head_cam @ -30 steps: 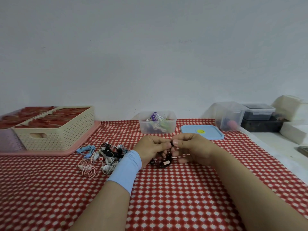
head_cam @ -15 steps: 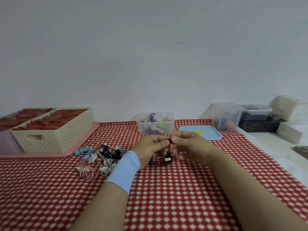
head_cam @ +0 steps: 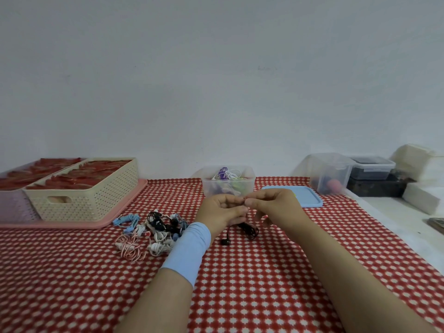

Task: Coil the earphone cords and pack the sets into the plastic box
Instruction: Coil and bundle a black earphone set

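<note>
A black earphone set (head_cam: pixel 247 230) hangs from both hands just above the checked cloth, one earbud lying on the cloth near the wristband. My left hand (head_cam: pixel 222 210) and my right hand (head_cam: pixel 271 205) meet fingertip to fingertip and pinch its cord. The clear plastic box (head_cam: pixel 228 182) stands right behind the hands with purple, white and green coiled sets inside. Its blue lid (head_cam: pixel 307 198) lies flat to the right. A heap of loose earphones (head_cam: pixel 153 229), black, white, blue and pink striped, lies left of my left wrist.
A cream perforated basket (head_cam: pixel 96 198) with red items sits on a pink tray (head_cam: pixel 125 212) at the far left. At the back right stand a clear lidded container (head_cam: pixel 331 174), dark boxes (head_cam: pixel 372 168) and white foam blocks (head_cam: pixel 420 195). The table's right edge is white.
The hands have risen slightly, staying together on the cord. The black bundle now hangs lower with one earbud trailing out onto the cloth.
</note>
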`<state>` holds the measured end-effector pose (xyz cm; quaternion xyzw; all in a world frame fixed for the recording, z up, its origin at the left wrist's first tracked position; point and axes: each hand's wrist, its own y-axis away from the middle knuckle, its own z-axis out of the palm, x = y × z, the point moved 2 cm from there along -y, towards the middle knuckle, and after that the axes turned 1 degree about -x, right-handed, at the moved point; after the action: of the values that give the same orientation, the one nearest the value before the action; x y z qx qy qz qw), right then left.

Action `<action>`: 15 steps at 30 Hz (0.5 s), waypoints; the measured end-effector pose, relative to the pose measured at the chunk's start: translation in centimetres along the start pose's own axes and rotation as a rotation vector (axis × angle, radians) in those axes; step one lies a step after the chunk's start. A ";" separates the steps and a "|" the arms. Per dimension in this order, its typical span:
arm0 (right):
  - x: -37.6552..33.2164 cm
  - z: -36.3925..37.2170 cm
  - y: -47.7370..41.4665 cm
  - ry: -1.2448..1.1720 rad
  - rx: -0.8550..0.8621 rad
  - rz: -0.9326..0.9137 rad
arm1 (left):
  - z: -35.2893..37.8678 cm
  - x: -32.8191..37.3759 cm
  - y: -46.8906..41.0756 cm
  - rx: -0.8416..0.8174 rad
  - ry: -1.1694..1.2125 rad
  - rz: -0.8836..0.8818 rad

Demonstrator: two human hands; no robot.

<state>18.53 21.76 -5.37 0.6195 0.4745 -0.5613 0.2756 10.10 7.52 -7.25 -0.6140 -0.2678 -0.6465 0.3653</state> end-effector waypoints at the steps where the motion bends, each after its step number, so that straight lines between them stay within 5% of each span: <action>1: 0.0 0.1 0.0 -0.006 0.010 0.007 | 0.0 0.0 -0.1 0.011 0.004 0.002; 15: 0.2 0.4 -0.1 -0.076 -0.031 0.052 | -0.4 0.3 -0.4 0.067 -0.036 0.091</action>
<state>18.24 21.52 -5.66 0.6055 0.4558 -0.5699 0.3175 9.58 7.44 -6.97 -0.6244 -0.2677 -0.6088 0.4098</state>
